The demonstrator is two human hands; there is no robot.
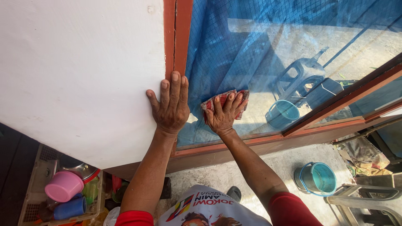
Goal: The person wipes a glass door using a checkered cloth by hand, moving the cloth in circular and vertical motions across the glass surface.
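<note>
Two hands up, left hand (170, 106) flat on wall (79, 71), right hand (224, 114) pressing, seemingly gripping, red cloth (226, 98)

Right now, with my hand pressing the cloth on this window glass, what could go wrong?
1. The right hand pushes the red cloth flat on the glass pane; hard pressure could perhaps stress it.
2. The left hand only rests flat on the white wall and frame, a weak brace.
3. The teal bucket stands near the feet; a backward step might tip it.
</note>
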